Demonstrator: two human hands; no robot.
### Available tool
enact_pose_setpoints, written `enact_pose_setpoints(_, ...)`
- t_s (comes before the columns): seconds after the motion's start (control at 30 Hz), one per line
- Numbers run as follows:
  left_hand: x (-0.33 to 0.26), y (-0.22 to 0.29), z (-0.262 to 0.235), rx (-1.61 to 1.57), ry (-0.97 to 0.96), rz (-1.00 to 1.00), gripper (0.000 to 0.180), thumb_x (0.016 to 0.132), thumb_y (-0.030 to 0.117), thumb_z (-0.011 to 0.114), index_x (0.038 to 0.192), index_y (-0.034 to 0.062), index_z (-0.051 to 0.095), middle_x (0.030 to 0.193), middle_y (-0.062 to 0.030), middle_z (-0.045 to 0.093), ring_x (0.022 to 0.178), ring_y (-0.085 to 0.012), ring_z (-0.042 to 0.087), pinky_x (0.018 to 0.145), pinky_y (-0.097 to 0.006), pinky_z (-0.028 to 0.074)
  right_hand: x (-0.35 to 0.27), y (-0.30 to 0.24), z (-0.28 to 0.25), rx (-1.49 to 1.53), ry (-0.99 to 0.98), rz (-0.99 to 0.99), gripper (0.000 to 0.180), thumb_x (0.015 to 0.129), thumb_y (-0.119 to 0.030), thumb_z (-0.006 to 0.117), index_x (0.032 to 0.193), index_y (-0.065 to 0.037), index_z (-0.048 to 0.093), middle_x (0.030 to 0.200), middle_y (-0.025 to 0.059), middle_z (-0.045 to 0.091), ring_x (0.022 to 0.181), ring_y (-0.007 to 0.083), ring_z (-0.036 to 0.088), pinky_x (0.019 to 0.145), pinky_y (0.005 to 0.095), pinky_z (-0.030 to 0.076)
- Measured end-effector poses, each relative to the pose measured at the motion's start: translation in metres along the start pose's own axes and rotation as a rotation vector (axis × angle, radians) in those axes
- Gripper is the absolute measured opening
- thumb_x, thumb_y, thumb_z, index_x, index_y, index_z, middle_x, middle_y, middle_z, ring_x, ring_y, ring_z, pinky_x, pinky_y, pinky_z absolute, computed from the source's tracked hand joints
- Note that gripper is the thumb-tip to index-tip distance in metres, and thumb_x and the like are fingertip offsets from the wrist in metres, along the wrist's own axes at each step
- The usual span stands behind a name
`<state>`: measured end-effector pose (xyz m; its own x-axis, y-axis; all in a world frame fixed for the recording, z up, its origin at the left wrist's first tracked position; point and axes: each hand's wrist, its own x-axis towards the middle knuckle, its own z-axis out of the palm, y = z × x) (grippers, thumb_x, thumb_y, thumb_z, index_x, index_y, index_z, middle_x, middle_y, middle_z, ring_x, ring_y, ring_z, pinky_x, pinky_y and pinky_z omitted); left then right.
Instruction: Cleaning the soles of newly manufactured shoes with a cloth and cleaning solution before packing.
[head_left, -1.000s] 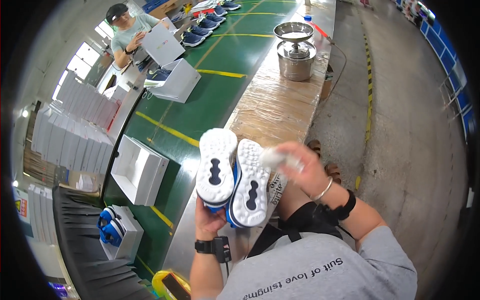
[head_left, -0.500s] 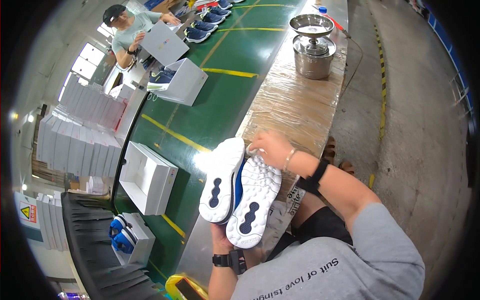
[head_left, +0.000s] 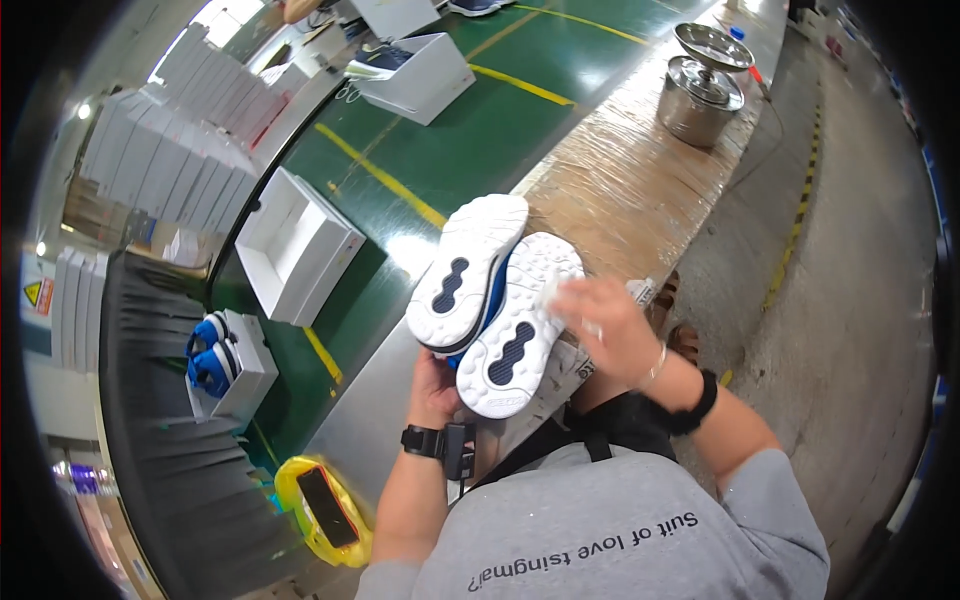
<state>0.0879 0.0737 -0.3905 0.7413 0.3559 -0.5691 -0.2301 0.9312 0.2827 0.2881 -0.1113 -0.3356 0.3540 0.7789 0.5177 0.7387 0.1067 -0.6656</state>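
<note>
My left hand [head_left: 436, 385] grips a pair of blue shoes from below, soles up toward the camera. The left shoe's white sole [head_left: 467, 271] and the right shoe's white sole [head_left: 518, 325] each have a dark blue wavy inlay. My right hand [head_left: 605, 325], slightly blurred, presses a small white cloth or wipe [head_left: 556, 290] against the right sole near its toe end. A black watch sits on my left wrist, and a bracelet and a black band on my right wrist.
A green conveyor belt [head_left: 440, 160] carries open white shoe boxes [head_left: 298, 245], one further back [head_left: 415, 72]. A plastic-wrapped wooden bench [head_left: 640, 190] holds a steel pot [head_left: 700, 90]. A boxed blue pair [head_left: 222, 362] lies at left, a phone in a yellow tray [head_left: 322, 508] below.
My right hand has slid from the toe end of the shoes down onto the right sole. The view has swung, so the belt and boxes sit differently in frame.
</note>
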Motion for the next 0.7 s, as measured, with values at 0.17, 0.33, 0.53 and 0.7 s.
enact_pose_setpoints(0.17, -0.002, -0.003, 0.013, 0.028, -0.026, -0.03, 0.051, 0.09, 0.045, 0.05, 0.119, 0.0027, 0.056, 0.117, -0.0151, 0.06, 0.108, -0.0291, 0.057, 0.094, -0.045, 0.046, 0.008, -0.084, 0.006, 0.125, -0.278, -0.403, 0.035, 0.068, -0.003, 0.06, 0.102, -0.013, 0.064, 0.112, 0.0095, 0.058, 0.097, 0.0276, 0.057, 0.081, 0.0346, 0.048)
enact_pose_setpoints(0.33, 0.0, -0.003, -0.005, 0.052, -0.296, 0.002, 0.051, 0.093, 0.045, 0.044, 0.122, 0.0045, 0.054, 0.118, -0.0145, 0.059, 0.108, -0.0275, 0.057, 0.09, -0.043, 0.049, 0.034, -0.062, 0.027, -0.039, -0.23, -0.425, 0.022, 0.073, -0.009, 0.056, 0.094, -0.011, 0.062, 0.107, 0.0067, 0.058, 0.098, 0.0258, 0.055, 0.08, 0.0363, 0.046)
enact_pose_setpoints(0.53, 0.012, -0.011, 0.004, -0.005, 0.009, 0.004, 0.054, 0.085, 0.043, 0.06, 0.117, -0.0005, 0.054, 0.12, -0.0143, 0.058, 0.109, -0.0277, 0.057, 0.095, -0.043, 0.046, 0.069, 0.029, -0.017, -0.3, -0.054, -0.047, 0.033, 0.065, 0.004, 0.057, 0.095, -0.009, 0.065, 0.1, 0.0118, 0.062, 0.091, 0.0318, 0.056, 0.083, 0.0397, 0.046)
enact_pose_setpoints(0.7, 0.0, -0.009, 0.006, 0.17, 0.023, 0.128, 0.041, 0.088, 0.035, 0.057, 0.112, 0.002, 0.057, 0.111, -0.0109, 0.063, 0.101, -0.0218, 0.061, 0.089, -0.036, 0.051, 0.084, -0.058, 0.037, -0.006, -0.321, -0.522, 0.032, 0.071, -0.004, 0.057, 0.102, -0.012, 0.063, 0.11, 0.0082, 0.059, 0.101, 0.0275, 0.056, 0.088, 0.0391, 0.046)
